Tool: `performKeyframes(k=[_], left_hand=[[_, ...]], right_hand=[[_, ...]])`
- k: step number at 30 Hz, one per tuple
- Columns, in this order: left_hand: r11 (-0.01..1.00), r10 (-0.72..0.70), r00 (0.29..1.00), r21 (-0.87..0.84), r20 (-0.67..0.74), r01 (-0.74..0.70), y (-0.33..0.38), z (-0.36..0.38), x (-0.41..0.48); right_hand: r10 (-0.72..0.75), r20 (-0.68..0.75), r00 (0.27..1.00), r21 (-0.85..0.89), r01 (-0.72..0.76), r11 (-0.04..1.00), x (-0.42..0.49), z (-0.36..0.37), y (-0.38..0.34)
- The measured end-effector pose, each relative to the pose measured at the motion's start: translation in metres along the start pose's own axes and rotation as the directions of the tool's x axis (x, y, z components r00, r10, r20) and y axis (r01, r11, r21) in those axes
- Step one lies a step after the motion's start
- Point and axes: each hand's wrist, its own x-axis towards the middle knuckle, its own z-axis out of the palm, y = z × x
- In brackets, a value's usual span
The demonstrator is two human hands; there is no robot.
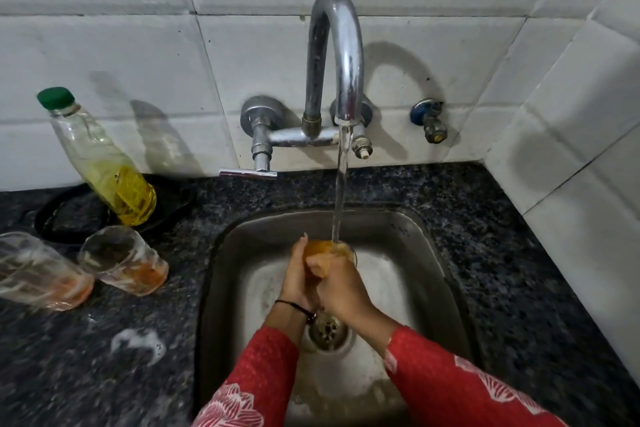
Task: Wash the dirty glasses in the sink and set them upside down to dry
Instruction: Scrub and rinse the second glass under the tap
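Glass [327, 249]: over the sink [242, 232], mouth up under the stream [341, 184]; my left hand [298, 274] and right hand [341, 286] clasp it. Next dirty glass [126, 262]: surface [485, 253], nine o'clock, left hand nearer.

I am seeing no readable text, brand or number anywhere. The bottle [104, 156] is showing no legible label, and the counter glasses [124, 260] are carrying no print.

Mid-frame, the left hand [298, 276] and right hand [343, 286] wrap the held glass [348, 250], only its top showing. The far-left glass [38, 270] runs off the frame edge; wrists partly cover the drain [327, 329].
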Motion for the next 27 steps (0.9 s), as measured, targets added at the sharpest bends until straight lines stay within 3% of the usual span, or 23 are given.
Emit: performKeyframes(k=[1, 3, 6, 10, 11, 13, 14, 17, 19, 22, 24, 27], left_hand=[[1.000, 0.005, 1.000, -0.021, -0.009, -0.005, -0.002, 0.002, 0.001], [1.000, -0.006, 1.000, 0.004, -0.026, 0.006, -0.001, 0.004, 0.001], [0.991, -0.065, 0.993, 0.113, -0.101, 0.077, 0.011, 0.004, 0.003], [0.985, -0.112, 0.989, 0.118, -0.101, 0.123, 0.015, -0.006, 0.008], [0.991, -0.095, 0.992, 0.089, -0.084, 0.103, 0.012, -0.007, 0.006], [0.999, -0.022, 0.999, -0.034, -0.039, 0.021, 0.004, -0.005, 0.006], [0.995, 0.040, 0.998, -0.088, -0.042, -0.044, 0.000, -0.005, 0.008], [0.987, 0.163, 0.985, 0.015, -0.063, -0.163, 0.005, -0.003, 0.012], [0.993, 0.068, 0.996, 0.099, -0.051, -0.063, 0.015, 0.000, 0.009], [0.976, -0.057, 0.993, 0.203, -0.101, 0.077, 0.026, 0.002, 0.011], [0.975, -0.058, 0.996, 0.213, -0.067, 0.071, 0.025, 0.004, 0.009], [0.996, 0.069, 0.997, 0.066, -0.030, -0.067, 0.010, 0.003, 0.008]], right_hand=[[0.147, 0.048, 0.988, 0.127, -0.152, 0.980, 0.004, 0.007, -0.003], [0.187, 0.064, 0.980, 0.170, -0.195, 0.966, 0.007, 0.011, -0.004], [-0.112, 0.024, 0.993, -0.104, 0.114, 0.988, 0.003, -0.002, 0.007], [-0.208, 0.240, 0.948, -0.205, 0.258, 0.944, 0.000, -0.023, 0.014], [-0.178, 0.208, 0.962, -0.216, 0.222, 0.951, -0.001, -0.024, 0.007], [-0.066, 0.036, 0.997, -0.028, 0.067, 0.997, 0.001, -0.011, 0.002], [0.005, 0.035, 0.999, 0.041, -0.006, 0.999, -0.001, -0.007, -0.006], [-0.025, 0.039, 0.999, 0.060, 0.023, 0.998, -0.005, 0.002, -0.015], [-0.119, 0.047, 0.992, 0.107, 0.113, 0.988, -0.003, 0.000, -0.004], [-0.243, 0.221, 0.944, -0.139, 0.277, 0.951, 0.005, -0.023, 0.014], [-0.211, 0.211, 0.955, -0.077, 0.231, 0.970, 0.006, -0.035, 0.021], [-0.079, 0.024, 0.997, 0.070, 0.077, 0.995, 0.004, -0.028, 0.004]])
